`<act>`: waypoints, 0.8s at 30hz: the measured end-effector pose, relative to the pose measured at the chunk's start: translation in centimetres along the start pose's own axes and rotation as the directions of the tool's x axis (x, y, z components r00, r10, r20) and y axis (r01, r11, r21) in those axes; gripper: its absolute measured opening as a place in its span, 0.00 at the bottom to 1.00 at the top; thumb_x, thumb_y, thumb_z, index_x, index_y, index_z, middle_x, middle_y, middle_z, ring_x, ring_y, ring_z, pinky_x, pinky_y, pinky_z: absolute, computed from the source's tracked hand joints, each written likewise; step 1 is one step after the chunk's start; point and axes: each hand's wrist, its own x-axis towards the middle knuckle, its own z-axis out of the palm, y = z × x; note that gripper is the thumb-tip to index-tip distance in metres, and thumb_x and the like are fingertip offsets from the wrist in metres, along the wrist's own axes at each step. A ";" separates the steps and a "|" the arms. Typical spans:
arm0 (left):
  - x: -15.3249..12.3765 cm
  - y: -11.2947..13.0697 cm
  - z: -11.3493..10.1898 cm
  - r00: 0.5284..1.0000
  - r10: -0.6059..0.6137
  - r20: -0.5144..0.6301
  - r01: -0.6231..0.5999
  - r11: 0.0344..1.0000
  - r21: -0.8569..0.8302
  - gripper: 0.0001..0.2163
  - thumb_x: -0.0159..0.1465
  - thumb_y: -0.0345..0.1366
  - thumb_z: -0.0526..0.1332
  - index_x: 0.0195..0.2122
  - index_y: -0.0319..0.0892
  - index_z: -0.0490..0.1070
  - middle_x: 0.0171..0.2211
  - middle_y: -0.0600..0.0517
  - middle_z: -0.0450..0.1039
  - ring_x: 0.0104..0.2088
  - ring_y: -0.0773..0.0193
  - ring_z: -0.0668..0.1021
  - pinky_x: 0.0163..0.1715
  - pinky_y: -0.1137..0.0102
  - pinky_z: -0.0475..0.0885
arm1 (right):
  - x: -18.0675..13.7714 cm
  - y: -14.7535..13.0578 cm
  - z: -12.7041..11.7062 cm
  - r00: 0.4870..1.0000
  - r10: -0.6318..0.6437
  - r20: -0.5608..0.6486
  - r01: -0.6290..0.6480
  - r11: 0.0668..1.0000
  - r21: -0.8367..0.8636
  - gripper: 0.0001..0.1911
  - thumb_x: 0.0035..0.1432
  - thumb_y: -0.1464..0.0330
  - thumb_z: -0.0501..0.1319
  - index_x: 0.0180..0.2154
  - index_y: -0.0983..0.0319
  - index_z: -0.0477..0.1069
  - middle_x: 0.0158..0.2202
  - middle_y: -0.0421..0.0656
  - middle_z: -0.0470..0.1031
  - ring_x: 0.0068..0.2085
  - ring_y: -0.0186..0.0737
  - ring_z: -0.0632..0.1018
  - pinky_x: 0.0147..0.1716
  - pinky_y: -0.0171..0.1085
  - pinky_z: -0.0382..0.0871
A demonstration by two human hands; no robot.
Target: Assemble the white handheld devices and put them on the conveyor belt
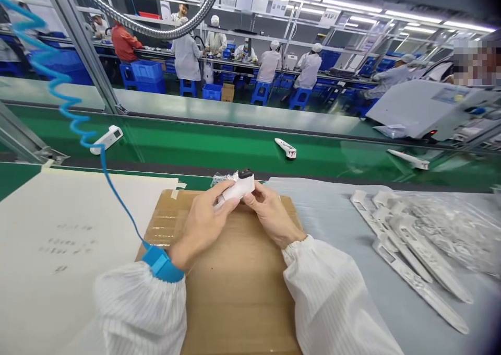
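Note:
Both hands hold one small white plastic device (239, 188) with a black cap at its far end, above a brown cardboard sheet (235, 287). My left hand (203, 224) wraps its near end from the left; a blue wrist strap (162, 263) with a coiled blue cord (78, 120) sits on that wrist. My right hand (270, 214) pinches the device from the right. A crumpled clear plastic bag (223, 178) lies just behind the device.
Several long white plastic shells (410, 245) lie on grey foam at right. White finished units (106, 139), (286, 148), (409, 159) ride the green conveyor (195, 146). A white paper sheet (58, 240) lies at left. Other workers sit at far benches. A grey machine (426, 107) stands right.

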 end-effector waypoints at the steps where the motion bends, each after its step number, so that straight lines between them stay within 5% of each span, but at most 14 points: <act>1: -0.2 0.3 0.3 0.999 0.024 0.022 -0.025 0.999 0.044 0.17 0.71 0.42 0.52 0.60 0.51 0.67 0.56 0.54 0.72 0.54 0.59 0.75 0.53 0.67 0.68 | 0.0 -0.1 0.3 0.999 0.026 -0.040 -0.024 0.997 0.071 0.23 0.55 0.48 0.65 0.43 0.58 0.75 0.41 0.42 0.77 0.45 0.41 0.76 0.50 0.41 0.68; 5: -1.2 1.3 1.9 0.971 -0.026 0.238 -0.069 0.921 0.383 0.22 0.71 0.49 0.49 0.61 0.46 0.64 0.52 0.45 0.75 0.46 0.45 0.78 0.44 0.57 0.71 | 0.0 -0.2 1.4 0.935 0.301 -0.189 -0.167 0.842 0.513 0.28 0.57 0.40 0.55 0.33 0.58 0.73 0.22 0.39 0.69 0.34 0.44 0.76 0.38 0.43 0.72; 9: -1.5 1.6 2.5 0.937 -0.081 0.341 -0.145 0.797 0.587 0.26 0.70 0.53 0.48 0.62 0.42 0.63 0.42 0.39 0.78 0.36 0.41 0.80 0.33 0.58 0.70 | 0.0 -0.6 1.5 0.850 0.450 -0.275 -0.200 0.758 0.621 0.29 0.58 0.41 0.53 0.21 0.58 0.63 0.14 0.34 0.51 0.22 0.39 0.67 0.30 0.43 0.71; 13: -0.9 1.2 1.5 0.980 -0.097 0.175 -0.043 0.752 0.657 0.22 0.70 0.51 0.49 0.57 0.44 0.68 0.36 0.42 0.78 0.35 0.45 0.80 0.33 0.59 0.70 | -0.2 -1.3 1.2 0.935 0.340 -0.100 -0.237 0.810 0.536 0.25 0.61 0.44 0.56 0.29 0.59 0.69 0.22 0.38 0.66 0.30 0.39 0.74 0.37 0.41 0.73; 17: -0.7 0.6 0.8 0.985 0.155 -0.078 -0.093 0.850 0.518 0.22 0.69 0.46 0.56 0.61 0.45 0.61 0.52 0.46 0.74 0.51 0.52 0.76 0.48 0.58 0.71 | -0.6 -0.8 1.9 0.973 0.218 0.081 -0.229 0.832 0.506 0.15 0.64 0.54 0.60 0.41 0.60 0.73 0.41 0.43 0.77 0.47 0.40 0.76 0.50 0.40 0.71; 24: -1.1 1.5 1.5 0.919 0.382 -0.100 -0.300 0.840 0.453 0.15 0.71 0.40 0.55 0.56 0.42 0.67 0.52 0.48 0.74 0.52 0.57 0.75 0.53 0.63 0.70 | -1.1 0.2 3.6 0.981 0.194 0.001 -0.166 0.838 0.520 0.15 0.57 0.55 0.67 0.38 0.60 0.75 0.43 0.44 0.78 0.53 0.44 0.74 0.56 0.43 0.69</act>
